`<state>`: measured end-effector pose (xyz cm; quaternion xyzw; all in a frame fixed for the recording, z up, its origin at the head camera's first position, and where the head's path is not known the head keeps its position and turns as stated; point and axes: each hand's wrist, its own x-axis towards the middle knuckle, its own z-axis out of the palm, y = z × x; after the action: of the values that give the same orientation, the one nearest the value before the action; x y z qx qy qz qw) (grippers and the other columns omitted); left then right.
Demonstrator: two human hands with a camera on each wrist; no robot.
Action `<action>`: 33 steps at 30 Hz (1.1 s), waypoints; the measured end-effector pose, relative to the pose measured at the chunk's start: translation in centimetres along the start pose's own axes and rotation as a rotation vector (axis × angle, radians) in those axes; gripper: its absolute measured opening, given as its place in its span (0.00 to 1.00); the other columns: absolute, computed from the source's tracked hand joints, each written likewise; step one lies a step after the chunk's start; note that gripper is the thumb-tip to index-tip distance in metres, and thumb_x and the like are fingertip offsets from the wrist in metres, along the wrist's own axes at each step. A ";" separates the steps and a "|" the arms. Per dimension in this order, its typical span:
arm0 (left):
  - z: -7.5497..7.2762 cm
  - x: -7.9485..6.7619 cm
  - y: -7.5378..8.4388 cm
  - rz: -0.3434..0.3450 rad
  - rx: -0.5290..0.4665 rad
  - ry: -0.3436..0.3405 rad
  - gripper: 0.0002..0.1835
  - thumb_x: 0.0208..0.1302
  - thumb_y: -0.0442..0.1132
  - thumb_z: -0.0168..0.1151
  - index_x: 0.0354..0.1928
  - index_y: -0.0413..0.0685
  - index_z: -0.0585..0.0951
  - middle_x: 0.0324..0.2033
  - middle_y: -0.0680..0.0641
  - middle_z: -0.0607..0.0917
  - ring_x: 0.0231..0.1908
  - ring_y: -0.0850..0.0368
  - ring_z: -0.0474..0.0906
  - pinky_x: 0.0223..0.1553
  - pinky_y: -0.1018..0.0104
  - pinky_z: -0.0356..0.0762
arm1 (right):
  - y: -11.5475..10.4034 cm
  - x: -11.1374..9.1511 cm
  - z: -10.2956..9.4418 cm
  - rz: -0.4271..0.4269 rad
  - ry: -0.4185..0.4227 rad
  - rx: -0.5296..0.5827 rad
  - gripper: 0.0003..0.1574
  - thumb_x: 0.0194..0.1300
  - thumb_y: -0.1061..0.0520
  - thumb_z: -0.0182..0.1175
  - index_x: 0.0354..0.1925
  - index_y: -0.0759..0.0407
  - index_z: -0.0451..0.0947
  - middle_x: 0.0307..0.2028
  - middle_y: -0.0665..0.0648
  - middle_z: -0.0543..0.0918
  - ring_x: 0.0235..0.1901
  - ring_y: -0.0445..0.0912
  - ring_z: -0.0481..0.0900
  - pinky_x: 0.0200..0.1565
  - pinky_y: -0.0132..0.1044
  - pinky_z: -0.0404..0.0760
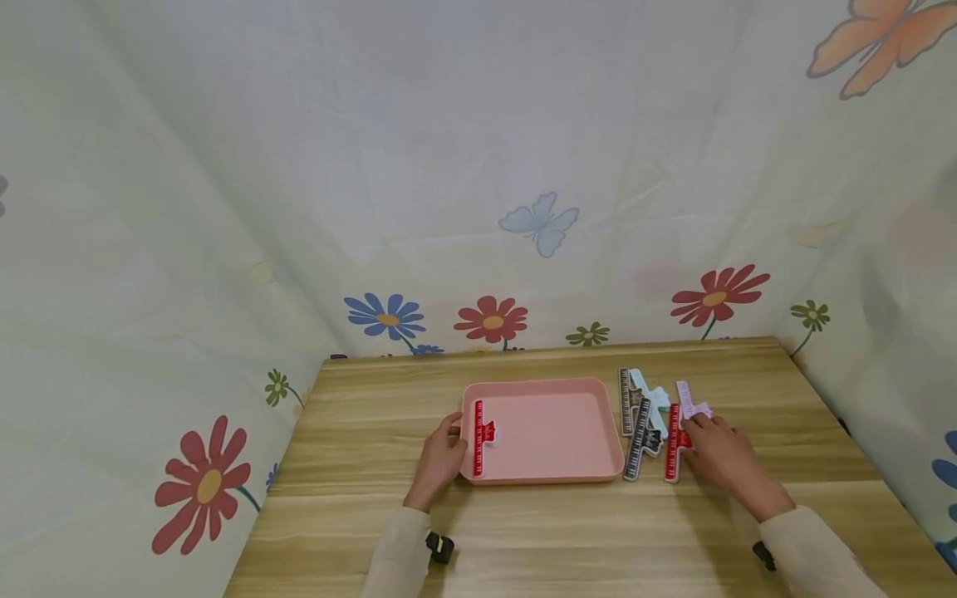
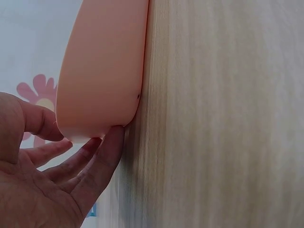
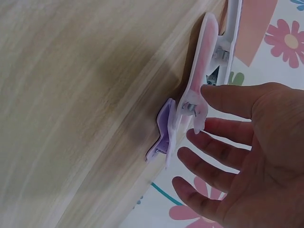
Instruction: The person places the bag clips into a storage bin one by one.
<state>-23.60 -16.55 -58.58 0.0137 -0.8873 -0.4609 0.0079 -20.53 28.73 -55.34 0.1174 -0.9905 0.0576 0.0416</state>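
A pink tray (image 1: 549, 479) lies on the table, with a red clip (image 1: 478, 438) printed with piano keys on its left side. My left hand (image 1: 439, 455) holds the tray's left edge, its fingertips against the wall and rim in the left wrist view. Right of the tray, my right hand (image 1: 721, 453) pinches the handle of another red clip (image 1: 672, 453) between thumb and index finger; the other fingers are spread loosely. A purple clip (image 3: 165, 128) lies right beside that red clip, partly behind my hand in the head view.
Between the tray and my right hand lie two black piano-key clips (image 1: 638, 440) and a light blue clip (image 1: 658, 399), overlapping one another. The wood-grain table (image 1: 553, 531) meets a flower-printed cloth (image 1: 419, 249) at its back and sides.
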 end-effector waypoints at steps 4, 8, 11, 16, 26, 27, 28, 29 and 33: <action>0.0 0.0 0.1 -0.008 0.001 0.000 0.27 0.68 0.33 0.55 0.70 0.41 0.73 0.53 0.33 0.85 0.46 0.47 0.84 0.46 0.55 0.82 | 0.0 0.3 0.3 -0.002 -0.024 -0.017 0.22 0.62 0.56 0.70 0.51 0.68 0.81 0.49 0.70 0.83 0.49 0.68 0.81 0.42 0.66 0.80; -0.1 -0.1 0.3 -0.011 0.003 0.006 0.27 0.68 0.33 0.55 0.70 0.42 0.73 0.53 0.34 0.85 0.45 0.48 0.84 0.46 0.55 0.82 | -0.1 0.6 0.4 0.001 -0.054 -0.030 0.22 0.62 0.56 0.70 0.50 0.69 0.80 0.47 0.70 0.83 0.49 0.67 0.81 0.43 0.66 0.79; -0.1 -0.1 0.3 -0.008 0.005 0.010 0.27 0.68 0.33 0.55 0.70 0.42 0.73 0.53 0.34 0.85 0.45 0.48 0.84 0.46 0.56 0.82 | -0.4 1.0 0.1 0.012 -0.080 -0.039 0.22 0.62 0.58 0.68 0.50 0.70 0.80 0.47 0.71 0.82 0.49 0.67 0.81 0.43 0.67 0.79; -0.2 -0.2 0.4 -0.006 -0.015 -0.005 0.28 0.68 0.33 0.55 0.70 0.40 0.73 0.53 0.33 0.85 0.46 0.47 0.84 0.46 0.54 0.82 | -0.7 1.2 -0.1 0.020 -0.102 -0.046 0.18 0.64 0.62 0.63 0.50 0.72 0.79 0.44 0.71 0.81 0.47 0.67 0.81 0.42 0.67 0.78; -0.1 -0.2 0.4 -0.020 -0.019 -0.003 0.27 0.69 0.33 0.55 0.70 0.41 0.72 0.54 0.33 0.85 0.47 0.45 0.84 0.48 0.51 0.83 | -0.5 1.0 -0.1 0.042 -0.115 -0.035 0.22 0.66 0.61 0.63 0.55 0.72 0.75 0.49 0.74 0.79 0.52 0.69 0.78 0.46 0.71 0.76; -0.1 -0.2 0.5 -0.022 -0.018 -0.004 0.27 0.69 0.33 0.55 0.70 0.41 0.72 0.54 0.33 0.84 0.47 0.45 0.84 0.49 0.51 0.83 | -0.4 1.0 -0.1 0.049 -0.118 -0.034 0.22 0.66 0.61 0.62 0.55 0.72 0.74 0.50 0.75 0.79 0.52 0.69 0.78 0.47 0.71 0.76; -0.1 -0.2 0.5 -0.020 -0.016 -0.004 0.27 0.69 0.33 0.55 0.70 0.41 0.72 0.54 0.33 0.84 0.47 0.45 0.84 0.49 0.50 0.83 | -0.4 1.0 -0.1 0.054 -0.118 -0.036 0.23 0.66 0.62 0.62 0.55 0.72 0.74 0.50 0.75 0.79 0.52 0.69 0.78 0.47 0.71 0.76; -0.1 -0.2 0.5 -0.017 -0.013 -0.004 0.27 0.69 0.33 0.55 0.70 0.41 0.72 0.54 0.32 0.84 0.47 0.45 0.84 0.49 0.50 0.83 | -0.4 0.9 -0.1 0.059 -0.116 -0.036 0.23 0.66 0.62 0.62 0.56 0.72 0.74 0.51 0.75 0.79 0.53 0.69 0.78 0.47 0.71 0.76; -0.1 -0.2 0.4 -0.012 -0.005 -0.007 0.27 0.69 0.32 0.55 0.70 0.40 0.72 0.54 0.32 0.84 0.47 0.44 0.84 0.48 0.49 0.83 | -0.5 0.8 -0.2 0.064 -0.095 -0.040 0.25 0.66 0.61 0.63 0.57 0.73 0.73 0.51 0.75 0.78 0.52 0.69 0.78 0.46 0.71 0.76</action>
<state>-23.44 -16.42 -58.19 0.0177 -0.8860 -0.4633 0.0021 -21.15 28.09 -54.96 0.0872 -0.9956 0.0336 -0.0051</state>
